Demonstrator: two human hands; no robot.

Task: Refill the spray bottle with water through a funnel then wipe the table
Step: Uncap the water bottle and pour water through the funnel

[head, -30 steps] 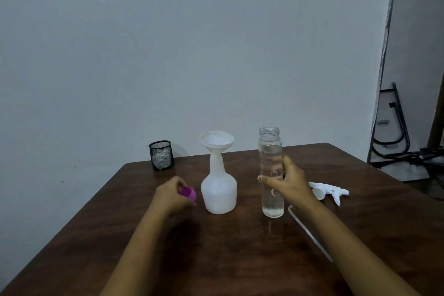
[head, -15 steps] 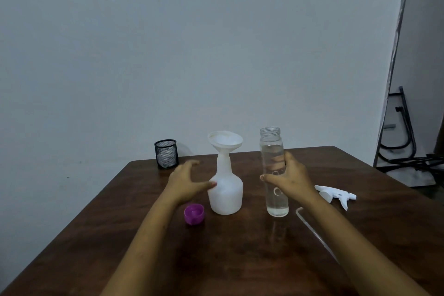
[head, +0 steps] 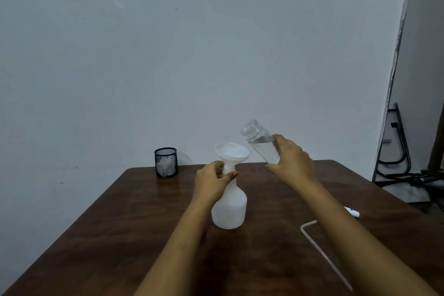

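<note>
The clear water bottle (head: 262, 145), seemingly slippery, is gripped low by the right hand (head: 292, 161) and tilted toward the funnel (head: 231, 154); the light spray bottle (head: 230, 206) on the table (head: 144, 223) is gripped at its neck by the left hand (head: 211, 181).

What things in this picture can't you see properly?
All from the head view:
- How full the white bottle is: its cloudy wall hides the inside.
- The white part on the table: the right arm covers all but its tip.
- The base of the water bottle: the right hand wraps it.
- What the black mesh cup holds: too small and dim.
</note>
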